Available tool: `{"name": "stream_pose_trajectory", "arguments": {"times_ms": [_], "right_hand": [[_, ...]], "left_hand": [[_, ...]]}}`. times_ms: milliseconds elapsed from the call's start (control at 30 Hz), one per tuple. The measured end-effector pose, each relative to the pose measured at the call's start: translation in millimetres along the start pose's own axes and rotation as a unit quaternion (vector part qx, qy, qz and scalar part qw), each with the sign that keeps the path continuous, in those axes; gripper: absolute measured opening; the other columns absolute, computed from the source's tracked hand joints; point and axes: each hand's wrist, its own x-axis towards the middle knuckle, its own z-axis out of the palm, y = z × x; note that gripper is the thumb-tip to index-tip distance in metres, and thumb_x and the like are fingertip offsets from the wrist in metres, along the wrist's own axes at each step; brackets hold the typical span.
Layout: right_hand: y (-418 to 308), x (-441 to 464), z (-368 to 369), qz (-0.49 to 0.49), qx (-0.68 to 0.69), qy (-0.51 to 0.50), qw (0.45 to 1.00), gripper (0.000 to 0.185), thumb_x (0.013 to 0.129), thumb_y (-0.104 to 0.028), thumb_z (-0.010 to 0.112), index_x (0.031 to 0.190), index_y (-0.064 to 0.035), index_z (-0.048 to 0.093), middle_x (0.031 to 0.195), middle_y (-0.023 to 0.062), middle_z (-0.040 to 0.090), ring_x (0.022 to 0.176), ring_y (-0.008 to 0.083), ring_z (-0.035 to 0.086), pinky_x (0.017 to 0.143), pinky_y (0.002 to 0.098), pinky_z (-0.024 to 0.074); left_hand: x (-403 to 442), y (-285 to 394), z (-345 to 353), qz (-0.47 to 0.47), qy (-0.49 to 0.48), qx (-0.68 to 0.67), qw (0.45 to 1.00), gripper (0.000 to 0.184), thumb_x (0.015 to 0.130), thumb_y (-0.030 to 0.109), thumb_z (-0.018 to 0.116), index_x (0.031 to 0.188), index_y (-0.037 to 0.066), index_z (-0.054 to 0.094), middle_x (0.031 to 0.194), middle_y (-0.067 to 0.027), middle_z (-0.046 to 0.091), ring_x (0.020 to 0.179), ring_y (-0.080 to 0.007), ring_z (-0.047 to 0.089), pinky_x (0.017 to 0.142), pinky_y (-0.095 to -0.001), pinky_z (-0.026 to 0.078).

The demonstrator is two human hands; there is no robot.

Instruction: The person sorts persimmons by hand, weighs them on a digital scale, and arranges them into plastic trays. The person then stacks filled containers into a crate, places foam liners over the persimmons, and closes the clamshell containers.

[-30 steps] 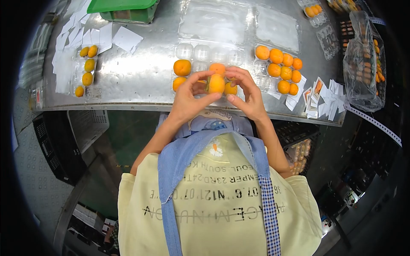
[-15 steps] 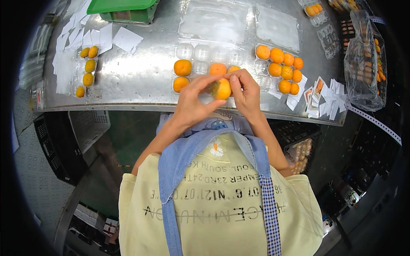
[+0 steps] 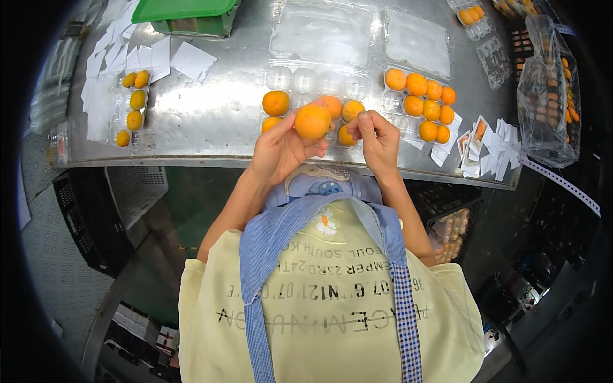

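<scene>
In my left hand (image 3: 281, 148) is an orange (image 3: 313, 121), held up over the near edge of the table with the thumb and fingers around it. Thumb and fingertips of my right hand (image 3: 381, 142) are pinched together just to the right; whatever is between them is too small to make out. Behind both hands lies a clear plastic tray (image 3: 304, 80) with round cups. Several oranges sit in its nearer cups, among them one orange (image 3: 276, 103) at the left and one orange (image 3: 352, 110) by my right fingertips. The far row of cups holds nothing.
A second clear tray (image 3: 391, 102) with several oranges lies to the right, near white cards (image 3: 501, 150). Far left, another tray (image 3: 120, 102) holds smaller yellow-orange fruit beside scattered white papers (image 3: 191, 60). A green-lidded box (image 3: 182, 9) stands at the back.
My hands have drawn apart, the right one moving rightward, away from the orange. The left hand has turned the orange and shifted it slightly left and up.
</scene>
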Motion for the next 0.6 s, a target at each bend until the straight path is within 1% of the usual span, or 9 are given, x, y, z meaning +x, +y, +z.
{"name": "stream_pose_trajectory", "arguments": {"times_ms": [67,167,200,267,400,433,500,533,600], "right_hand": [[-4,2,3,0.007,0.013,-0.008,1.000,0.015,0.091,-0.014,0.058,0.097,-0.0003,0.063,0.086,0.0041,0.063,0.071,0.0078,0.055,0.061,0.0230,0.0446],[-9,5,13,-0.054,0.003,0.003,0.999,0.023,0.086,-0.016,0.064,0.104,-0.0022,0.060,0.097,0.0058,0.063,0.081,0.0108,0.057,0.067,0.0254,0.0459],[-15,6,12,-0.055,-0.022,-0.027,0.998,0.027,0.084,-0.017,0.066,0.106,-0.0025,0.059,0.099,0.0072,0.062,0.083,0.0136,0.058,0.070,0.0268,0.0465],[-28,6,10,-0.058,-0.073,-0.085,0.992,0.037,0.079,-0.020,0.071,0.109,-0.0030,0.058,0.104,0.0100,0.061,0.089,0.0192,0.060,0.075,0.0296,0.0479],[-23,4,11,-0.110,-0.147,-0.084,0.980,0.049,0.071,-0.026,0.077,0.112,-0.0050,0.059,0.106,0.0155,0.060,0.096,0.0306,0.059,0.082,0.0348,0.0485],[-13,2,9,-0.108,-0.147,-0.075,0.980,0.050,0.071,-0.027,0.077,0.113,-0.0058,0.059,0.106,0.0137,0.060,0.095,0.0271,0.060,0.080,0.0336,0.0487],[-12,1,-3,-0.037,-0.042,-0.076,0.996,0.050,0.073,-0.024,0.077,0.116,-0.0056,0.058,0.106,0.0092,0.060,0.091,0.0178,0.058,0.078,0.0297,0.0482],[-4,1,-12,0.019,0.032,-0.073,0.997,0.050,0.076,-0.019,0.076,0.119,-0.0035,0.056,0.108,0.0065,0.061,0.096,0.0139,0.058,0.084,0.0293,0.0476],[5,9,-45,0.073,0.164,0.019,0.984,0.043,0.076,-0.018,0.076,0.113,-0.0031,0.060,0.099,0.0061,0.061,0.084,0.0118,0.058,0.077,0.0264,0.0481]], "left_hand": [[0,0,-2,-0.014,0.014,0.000,1.000,0.054,0.100,0.035,0.029,0.138,-0.003,0.032,0.112,-0.0180,0.055,0.084,-0.0211,0.058,0.078,-0.0318,0.050],[2,-3,-11,-0.026,0.014,0.011,1.000,0.053,0.100,0.037,0.028,0.136,-0.002,0.036,0.113,-0.0175,0.055,0.087,-0.0214,0.058,0.079,-0.0320,0.050],[2,-3,-13,-0.028,0.011,0.017,0.999,0.053,0.100,0.037,0.029,0.135,-0.002,0.037,0.114,-0.0175,0.055,0.088,-0.0218,0.059,0.079,-0.0321,0.050],[3,-8,-12,-0.015,0.052,0.077,0.996,0.052,0.100,0.040,0.032,0.131,0.000,0.042,0.116,-0.0152,0.057,0.092,-0.0214,0.060,0.081,-0.0338,0.050],[6,-23,-13,0.021,0.115,0.212,0.970,0.054,0.098,0.045,0.037,0.132,0.004,0.044,0.120,-0.0098,0.056,0.096,-0.0193,0.061,0.081,-0.0337,0.051],[5,-24,-17,-0.004,0.114,0.238,0.965,0.057,0.096,0.049,0.039,0.135,0.007,0.043,0.122,-0.0093,0.055,0.096,-0.0190,0.061,0.079,-0.0334,0.052],[4,-20,-2,-0.038,0.142,0.277,0.950,0.068,0.093,0.056,0.040,0.141,0.008,0.034,0.120,-0.0119,0.055,0.093,-0.0205,0.062,0.076,-0.0325,0.052],[5,-22,-4,-0.031,0.152,0.321,0.934,0.071,0.092,0.058,0.040,0.142,0.008,0.031,0.119,-0.0130,0.055,0.090,-0.0200,0.062,0.075,-0.0316,0.052],[6,-21,-3,-0.010,0.139,0.327,0.935,0.063,0.095,0.052,0.039,0.137,0.006,0.038,0.116,-0.0119,0.056,0.086,-0.0184,0.061,0.072,-0.0299,0.051]]}}
